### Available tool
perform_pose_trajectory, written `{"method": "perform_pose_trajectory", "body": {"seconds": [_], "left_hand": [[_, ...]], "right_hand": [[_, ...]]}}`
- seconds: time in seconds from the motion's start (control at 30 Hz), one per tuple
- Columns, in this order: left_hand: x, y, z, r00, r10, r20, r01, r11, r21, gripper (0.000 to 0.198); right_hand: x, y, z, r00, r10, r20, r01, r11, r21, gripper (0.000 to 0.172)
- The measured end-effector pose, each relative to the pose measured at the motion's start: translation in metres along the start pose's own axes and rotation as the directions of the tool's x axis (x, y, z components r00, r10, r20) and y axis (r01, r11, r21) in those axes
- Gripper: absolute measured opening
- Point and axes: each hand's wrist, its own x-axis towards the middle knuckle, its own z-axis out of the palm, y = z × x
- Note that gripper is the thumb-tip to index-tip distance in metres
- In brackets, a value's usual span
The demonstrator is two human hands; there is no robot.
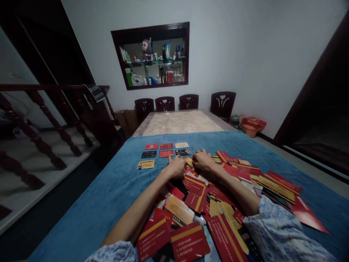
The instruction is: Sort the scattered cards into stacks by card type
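A heap of red, yellow and black cards [207, 203] covers the near part of a blue cloth [109, 189] on the table. Beyond it several cards [163, 150] lie sorted in neat rows. My left hand [176, 167] reaches to the far edge of the heap, fingers curled with the forefinger pointing toward the rows; what it holds I cannot make out. My right hand [203, 159] lies next to it on the heap, fingers curled down over cards.
The marble table top [180, 122] shows beyond the cloth, with dark chairs [188, 102] at its far end. A wooden stair railing [54, 109] stands to the left. A wall niche [152, 58] holds bottles and a toy. A red box [252, 123] sits on the floor at right.
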Motion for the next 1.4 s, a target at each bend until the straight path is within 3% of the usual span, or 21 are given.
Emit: {"method": "perform_pose_trajectory", "body": {"seconds": [0.27, 0.4, 0.57, 0.73, 0.93, 1.07, 1.23, 1.4], "left_hand": [[-0.001, -0.002, 0.005, 0.999, -0.010, -0.047, 0.009, 1.000, -0.028, 0.032], [-0.004, 0.003, 0.002, 0.997, 0.002, -0.072, -0.005, 0.999, -0.048, 0.037], [-0.004, 0.006, 0.002, 0.993, -0.015, -0.121, 0.008, 0.998, -0.059, 0.033], [-0.004, 0.007, 0.000, 0.992, -0.030, -0.124, 0.015, 0.993, -0.118, 0.033], [-0.004, 0.009, -0.002, 0.983, -0.032, -0.182, 0.010, 0.992, -0.123, 0.039], [-0.006, 0.011, -0.004, 0.969, -0.048, -0.242, 0.027, 0.996, -0.088, 0.033], [-0.007, 0.007, -0.007, 0.958, -0.072, -0.276, 0.047, 0.994, -0.095, 0.032], [-0.008, 0.002, -0.011, 0.955, -0.055, -0.291, 0.025, 0.994, -0.104, 0.031]], "right_hand": [[0.006, 0.015, 0.003, 0.990, 0.133, -0.042, -0.124, 0.976, 0.178, 0.029], [0.012, 0.023, 0.006, 0.981, 0.177, -0.078, -0.137, 0.921, 0.364, 0.026], [0.015, 0.025, 0.009, 0.968, 0.210, -0.138, -0.132, 0.891, 0.434, 0.030], [0.017, 0.024, 0.011, 0.979, 0.156, -0.129, -0.071, 0.861, 0.504, 0.040], [0.018, 0.018, 0.011, 0.992, 0.097, -0.084, -0.037, 0.842, 0.538, 0.032], [0.015, 0.012, 0.006, 0.996, 0.028, -0.079, 0.025, 0.802, 0.597, 0.031], [0.012, 0.009, 0.003, 0.994, -0.029, -0.102, 0.080, 0.837, 0.541, 0.034], [0.009, 0.011, 0.011, 0.981, -0.006, -0.194, 0.064, 0.953, 0.295, 0.044]]}}
